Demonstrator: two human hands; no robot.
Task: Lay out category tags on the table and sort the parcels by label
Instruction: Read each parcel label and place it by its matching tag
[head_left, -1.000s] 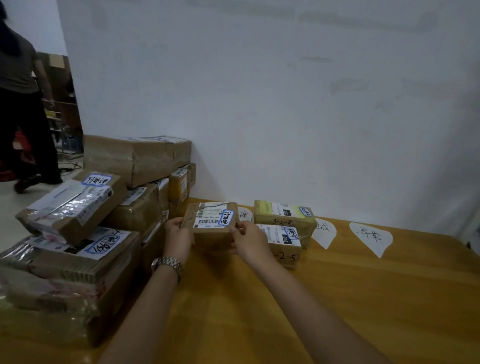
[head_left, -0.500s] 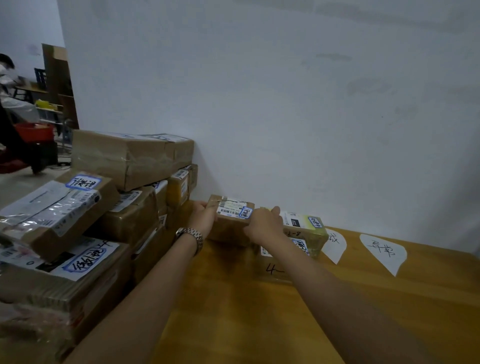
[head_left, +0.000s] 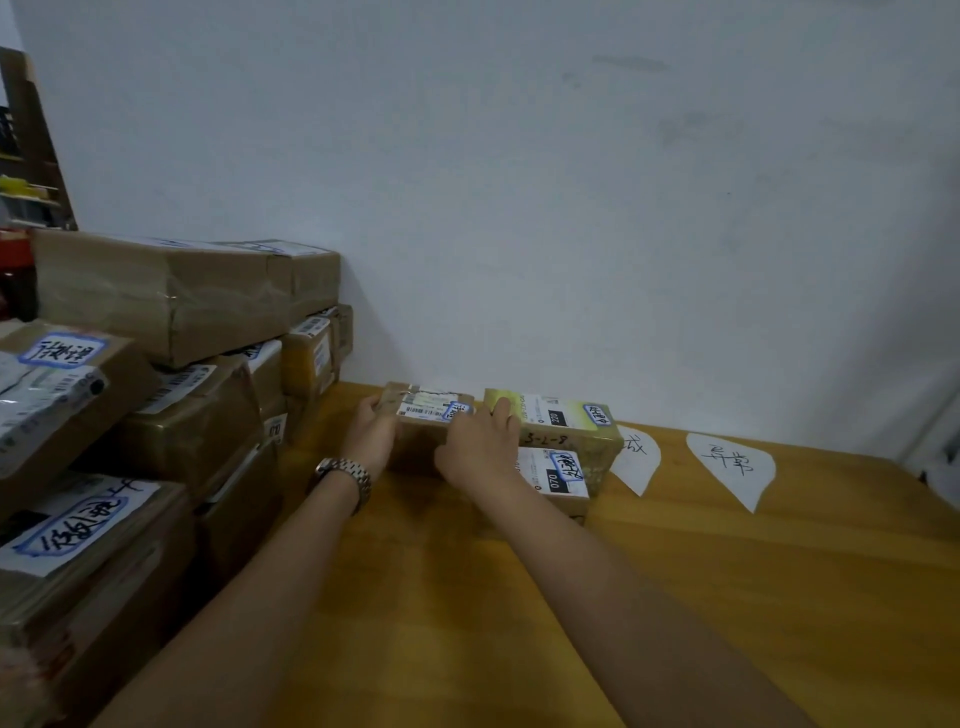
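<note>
Head view gives us both arms reaching forward over a yellow wooden table (head_left: 467, 597) to a small brown cardboard parcel (head_left: 423, 434) at the far edge, close to the white wall (head_left: 519, 182). We see the left hand (head_left: 371, 436) gripping the parcel's left end with its fingers curled round it, and the right hand (head_left: 478, 452) gripping its right end with fingertips lying over the top corner; the two hands are apart, with the parcel clamped between them. A printed barcode label and a blue-bordered handwritten sticker face up on its top. We cannot tell whether the parcel rests on the table or is held just above it, since the hands hide its lower edge. A metal wristwatch (head_left: 345, 475) sits on the left wrist. Just right of the held parcel stands a green-and-white carton (head_left: 566, 421), and the right hand's fingertips lie against or just beside its left end. In front of that carton lies a flat parcel with a white label (head_left: 558, 475), partly hidden by the right wrist. Further right on the table lie a white paper tag (head_left: 636, 462), its left edge hidden behind the carton, and a second white paper tag (head_left: 732, 465) near it, both bearing handwriting. On the left a stack of brown taped parcels (head_left: 171, 296) rises against the wall
</note>
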